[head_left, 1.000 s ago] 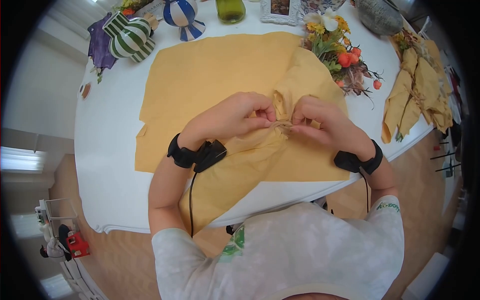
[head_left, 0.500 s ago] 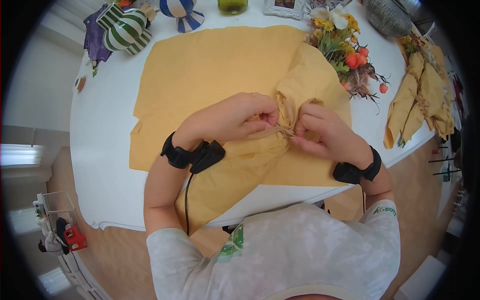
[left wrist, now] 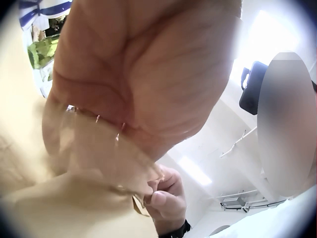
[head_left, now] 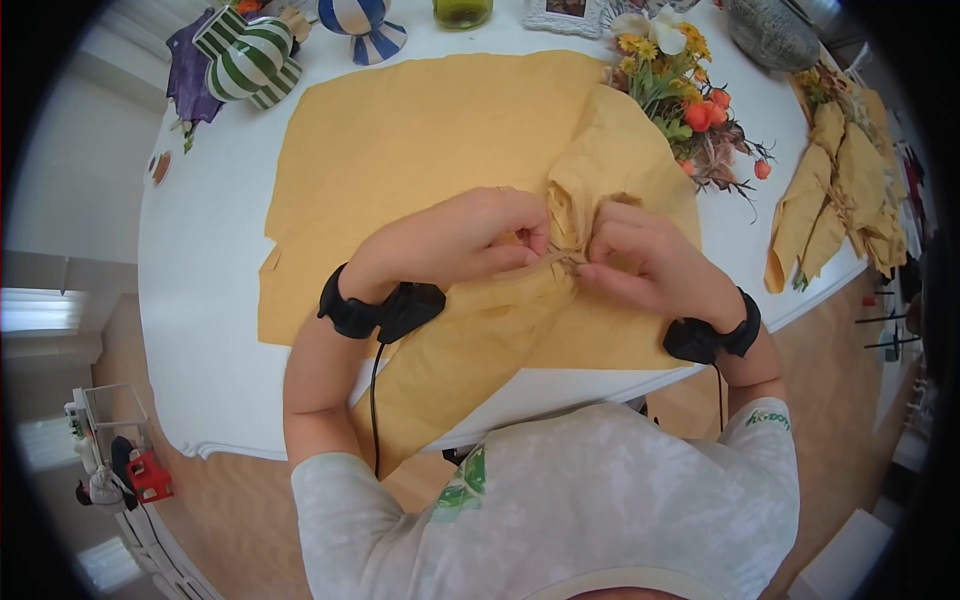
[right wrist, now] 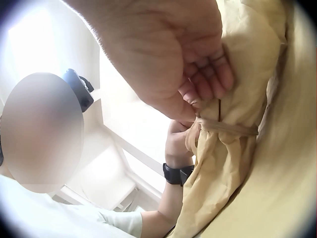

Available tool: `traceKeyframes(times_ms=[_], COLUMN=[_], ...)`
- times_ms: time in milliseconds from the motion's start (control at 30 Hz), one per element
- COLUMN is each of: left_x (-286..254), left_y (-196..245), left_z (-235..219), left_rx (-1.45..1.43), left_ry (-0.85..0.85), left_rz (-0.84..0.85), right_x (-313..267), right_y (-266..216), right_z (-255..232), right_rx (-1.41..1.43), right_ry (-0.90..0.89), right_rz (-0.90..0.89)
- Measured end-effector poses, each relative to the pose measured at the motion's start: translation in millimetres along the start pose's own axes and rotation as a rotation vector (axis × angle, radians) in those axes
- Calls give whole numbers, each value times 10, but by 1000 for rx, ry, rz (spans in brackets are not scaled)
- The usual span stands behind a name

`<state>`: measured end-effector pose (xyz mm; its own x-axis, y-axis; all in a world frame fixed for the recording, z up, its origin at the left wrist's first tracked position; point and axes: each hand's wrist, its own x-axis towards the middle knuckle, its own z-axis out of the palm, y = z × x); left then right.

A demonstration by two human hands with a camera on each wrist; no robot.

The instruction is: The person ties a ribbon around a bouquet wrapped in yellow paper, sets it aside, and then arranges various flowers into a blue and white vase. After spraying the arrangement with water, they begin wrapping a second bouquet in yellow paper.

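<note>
A wrapped bundle of yellow paper point(head_left: 480, 350) lies slantwise across the table, gathered to a narrow waist. A thin tan ribbon point(right wrist: 228, 127) circles that waist, its knot at the near side in the right wrist view. My left hand point(head_left: 480, 235) pinches one part of the ribbon to the left of the knot, with a strand running under its fingers. To the right, my right hand point(head_left: 645, 255) pinches the ribbon close to the knot, fingers curled. In the left wrist view, a sheer band of ribbon point(left wrist: 109, 153) passes blurred before the left fingers. Flowers point(head_left: 690, 90) stick out at the bundle's far end.
A flat yellow paper sheet point(head_left: 400, 140) lies under the bundle on the white table point(head_left: 200, 330). Behind stand a green-striped vase point(head_left: 250, 65), a blue-striped vase point(head_left: 365, 25), a green glass point(head_left: 463, 10) and a grey pot point(head_left: 765, 30). Another wrapped bouquet point(head_left: 840, 180) lies at right.
My left hand has drawn slightly left from the knot, and a ribbon strand now shows beneath its fingers. My right hand has stayed by the knot with small finger shifts. The head view has shifted a little.
</note>
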<state>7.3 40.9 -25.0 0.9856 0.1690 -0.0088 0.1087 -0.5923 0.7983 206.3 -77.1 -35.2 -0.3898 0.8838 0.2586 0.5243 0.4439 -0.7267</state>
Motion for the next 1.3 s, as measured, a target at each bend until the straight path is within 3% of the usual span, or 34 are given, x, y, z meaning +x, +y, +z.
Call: traceKeyframes(times_ms=[333,400,433,500,600,700,967,1300], left_x=[32,31,28,21,23,21,18,23], left_y=[43,63,67,75,63,36,61,31], left_z=[36,22,20,34,55,65,19,-21], left_rx=[88,82,75,84,97,96,115,-67], left_ry=[71,67,61,84,114,124,48,-29], left_rz=[23,-3,-29,-31,-22,11,21,-57], right_x=[-10,-34,-50,-73,-54,-79,-74,-120], right_y=[24,-6,-17,-31,-47,13,1,86], right_z=[7,12,12,5,-17,64,65,53], right_rx=[81,160,160,164,126,353,317,264], right_ry=[66,88,87,84,-12,16,17,19], right_rz=[-48,121,121,386,428,438,392,355])
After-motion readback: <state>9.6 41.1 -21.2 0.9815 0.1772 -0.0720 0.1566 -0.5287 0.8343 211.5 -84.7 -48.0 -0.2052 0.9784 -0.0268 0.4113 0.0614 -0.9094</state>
